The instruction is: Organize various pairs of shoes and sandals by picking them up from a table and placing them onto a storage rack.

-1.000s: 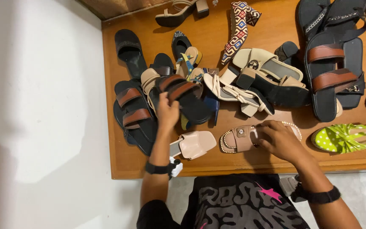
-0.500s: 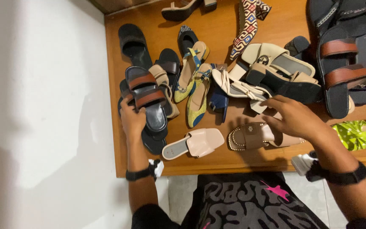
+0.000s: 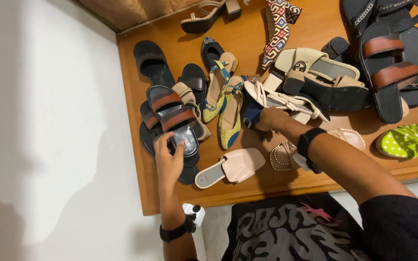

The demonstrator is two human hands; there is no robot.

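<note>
The left hand [image 3: 169,157] lies in the lower left of the frame, its wrist straight, fingers spread flat on the heel end of the black sandal with brown straps [image 3: 172,121] — touching, not pinching. This sandal rests on top of another one like it, so a good lift needs the thumb under the sole edge and a slow pull, so that the lower one does not slide. Further up, in the middle, the right hand [image 3: 271,118] reaches across with the forearm stretched, fingers curled at the white strappy sandal [image 3: 286,101] and a dark blue shoe [image 3: 251,113]; it probably grips one, but I cannot tell which.
</note>
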